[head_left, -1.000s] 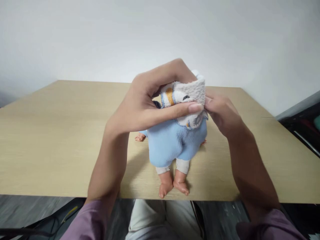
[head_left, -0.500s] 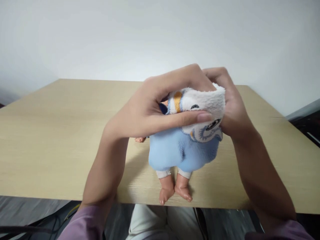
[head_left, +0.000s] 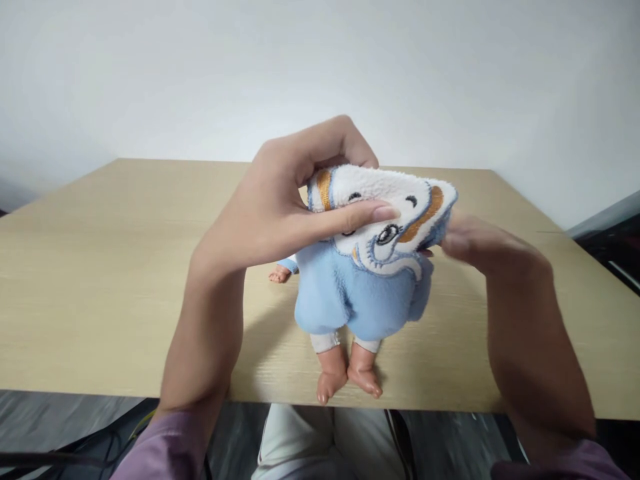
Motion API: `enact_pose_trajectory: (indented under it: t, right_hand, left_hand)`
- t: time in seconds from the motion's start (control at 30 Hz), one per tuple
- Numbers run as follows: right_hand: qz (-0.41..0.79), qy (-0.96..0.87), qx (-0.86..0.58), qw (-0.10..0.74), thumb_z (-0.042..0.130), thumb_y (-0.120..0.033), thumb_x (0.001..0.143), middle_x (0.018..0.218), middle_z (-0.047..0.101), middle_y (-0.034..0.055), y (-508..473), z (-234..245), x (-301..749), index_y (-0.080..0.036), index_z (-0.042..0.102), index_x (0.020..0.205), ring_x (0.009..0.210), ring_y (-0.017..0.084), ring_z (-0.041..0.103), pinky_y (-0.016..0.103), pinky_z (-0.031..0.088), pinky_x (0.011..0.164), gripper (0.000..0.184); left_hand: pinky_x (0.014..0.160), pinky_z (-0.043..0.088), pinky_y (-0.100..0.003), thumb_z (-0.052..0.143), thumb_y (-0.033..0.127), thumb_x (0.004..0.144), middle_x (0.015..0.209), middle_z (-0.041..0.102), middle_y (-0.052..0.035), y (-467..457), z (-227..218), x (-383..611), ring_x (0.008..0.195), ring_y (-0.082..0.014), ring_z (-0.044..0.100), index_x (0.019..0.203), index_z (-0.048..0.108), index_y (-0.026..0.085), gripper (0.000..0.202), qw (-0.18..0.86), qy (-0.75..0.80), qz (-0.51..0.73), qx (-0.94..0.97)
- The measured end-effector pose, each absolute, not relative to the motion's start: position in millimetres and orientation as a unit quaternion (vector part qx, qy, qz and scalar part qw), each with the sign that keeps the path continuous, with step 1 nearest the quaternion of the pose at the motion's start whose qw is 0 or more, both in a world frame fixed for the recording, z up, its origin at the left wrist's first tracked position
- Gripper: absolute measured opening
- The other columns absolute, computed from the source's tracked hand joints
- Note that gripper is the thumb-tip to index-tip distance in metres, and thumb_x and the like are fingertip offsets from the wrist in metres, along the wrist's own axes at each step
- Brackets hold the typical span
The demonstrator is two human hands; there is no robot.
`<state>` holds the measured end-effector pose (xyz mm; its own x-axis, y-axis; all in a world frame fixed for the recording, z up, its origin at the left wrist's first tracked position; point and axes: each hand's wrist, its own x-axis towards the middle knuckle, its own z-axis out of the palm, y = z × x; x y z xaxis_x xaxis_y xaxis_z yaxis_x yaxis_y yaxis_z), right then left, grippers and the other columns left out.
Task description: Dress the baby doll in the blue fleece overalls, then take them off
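Observation:
A baby doll (head_left: 350, 363) in a light blue fleece suit (head_left: 350, 293) stands on the near edge of the wooden table (head_left: 100, 280), its bare feet at the rim. My left hand (head_left: 280, 207) is closed around the suit's white hood (head_left: 385, 203), which carries embroidered eyes and orange marks; the thumb presses across its front. My right hand (head_left: 480, 247) is at the hood's right edge, blurred by motion, its fingertips touching the fabric. The doll's head is hidden under the hood.
A white wall rises behind the table. My light trousers (head_left: 325, 447) show below the table edge. Dark cables lie on the floor at the lower left, and dark equipment (head_left: 615, 247) stands at the far right.
The hood has been turned so its embroidered face now shows. My right hand came off the top of the hood and dropped to its right edge.

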<state>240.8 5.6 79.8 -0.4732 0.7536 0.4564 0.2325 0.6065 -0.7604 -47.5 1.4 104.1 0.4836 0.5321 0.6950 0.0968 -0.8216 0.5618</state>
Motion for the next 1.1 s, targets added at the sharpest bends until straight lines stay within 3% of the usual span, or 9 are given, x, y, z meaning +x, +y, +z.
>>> enact_pose_trajectory:
  t: [0.1, 0.2, 0.3, 0.43, 0.53, 0.63, 0.77, 1.0, 1.1]
  right_hand:
    - [0.371, -0.85, -0.239, 0.287, 0.101, -0.058, 0.087, 0.089, 0.086, -0.0025, -1.6, 82.5, 240.5, -0.025, 0.089, 0.091, 0.086, 0.02, 0.083, 0.031, 0.069, 0.078, 0.035]
    - [0.325, -0.814, -0.265, 0.403, 0.095, -0.052, 0.096, 0.097, 0.088, 0.0002, -4.8, 75.3, 244.5, -0.025, 0.091, 0.102, 0.087, 0.021, 0.084, 0.03, 0.07, 0.076, 0.028]
    - [0.312, -0.784, -0.274, 0.461, 0.088, -0.054, 0.103, 0.113, 0.09, 0.0026, -0.5, 69.2, 250.1, -0.026, 0.091, 0.118, 0.102, 0.025, 0.088, 0.033, 0.073, 0.088, 0.032]
    - [0.351, -0.84, -0.267, 0.316, 0.1, -0.052, 0.088, 0.1, 0.088, -0.0005, 12.0, 71.1, 252.0, -0.026, 0.091, 0.11, 0.094, 0.025, 0.087, 0.035, 0.075, 0.087, 0.035]
    - [0.368, -0.862, -0.251, 0.243, 0.107, -0.044, 0.076, 0.106, 0.09, 0.0015, 16.4, 71.7, 252.0, -0.028, 0.092, 0.11, 0.1, 0.027, 0.088, 0.034, 0.076, 0.089, 0.041]
    - [0.386, -0.837, -0.269, 0.279, 0.105, -0.039, 0.081, 0.116, 0.091, 0.0021, 16.3, 67.2, 257.5, -0.03, 0.091, 0.121, 0.109, 0.027, 0.088, 0.035, 0.075, 0.094, 0.043]
    - [0.422, -0.771, -0.31, 0.361, 0.111, -0.033, 0.073, 0.096, 0.087, -0.0001, 17.6, 63.3, 259.8, -0.025, 0.09, 0.109, 0.107, 0.03, 0.087, 0.041, 0.076, 0.094, 0.042]
    - [0.464, -0.802, -0.281, 0.249, 0.117, -0.024, 0.049, 0.1, 0.089, 0.0013, 15.6, 70.9, 230.5, -0.022, 0.085, 0.088, 0.107, 0.028, 0.086, 0.033, 0.074, 0.091, 0.051]
    - [0.457, -0.815, -0.26, 0.245, 0.112, -0.026, 0.065, 0.119, 0.09, 0.0024, 11.6, 72.0, 230.6, -0.021, 0.088, 0.101, 0.119, 0.026, 0.084, 0.028, 0.071, 0.096, 0.044]
  left_hand:
    - [0.063, 0.056, -0.031, 0.102, 0.051, 0.091, 0.089, 0.075, -0.001, 4.3, 106.1, -53.1, 0.077, -0.018, 0.068, 0.107, 0.078, 0.024, 0.039, 0.297, 0.213, 0.389, 0.846]
    - [0.06, 0.057, -0.029, 0.099, 0.048, 0.093, 0.092, 0.077, -0.0015, 12.5, 105.1, -61.5, 0.076, -0.0184, 0.072, 0.11, 0.081, 0.024, 0.035, 0.355, 0.185, 0.261, 0.879]
    - [0.075, 0.062, -0.03, 0.097, 0.046, 0.095, 0.094, 0.073, -0.0003, 22.8, 97.8, -64.0, 0.086, -0.0187, 0.074, 0.106, 0.08, 0.022, 0.031, 0.34, 0.135, 0.286, 0.886]
    - [0.082, 0.057, -0.028, 0.092, 0.028, 0.098, 0.096, 0.064, 0.0016, 29.8, 86.4, -54.7, 0.09, -0.0144, 0.067, 0.104, 0.073, 0.021, 0.022, 0.299, 0.092, 0.408, 0.858]
    - [0.084, 0.059, -0.03, 0.09, 0.04, 0.101, 0.097, 0.065, -0.0002, 28.8, 85.4, -49.0, 0.092, -0.0172, 0.069, 0.107, 0.072, 0.022, 0.026, 0.32, 0.085, 0.408, 0.851]
    - [0.076, 0.057, -0.028, 0.088, 0.038, 0.103, 0.088, 0.062, 0.0011, 25.1, 89.5, -50.2, 0.084, -0.0157, 0.067, 0.104, 0.071, 0.022, 0.024, 0.331, 0.094, 0.376, 0.86]
    - [0.072, 0.056, -0.026, 0.093, 0.039, 0.099, 0.085, 0.062, 0.0022, 19.1, 88.6, -48.1, 0.082, -0.0143, 0.067, 0.095, 0.072, 0.02, 0.028, 0.333, 0.161, 0.394, 0.841]
    - [0.076, 0.065, -0.031, 0.094, 0.058, 0.095, 0.091, 0.075, -0.0014, 23.4, 78.7, -39.9, 0.093, -0.0221, 0.078, 0.097, 0.076, 0.022, 0.04, 0.37, 0.192, 0.373, 0.829]
    - [0.076, 0.067, -0.032, 0.106, 0.056, 0.082, 0.091, 0.077, -0.0039, 31.9, 81.2, -49.9, 0.094, -0.0262, 0.081, 0.099, 0.079, 0.022, 0.046, 0.399, 0.169, 0.288, 0.854]
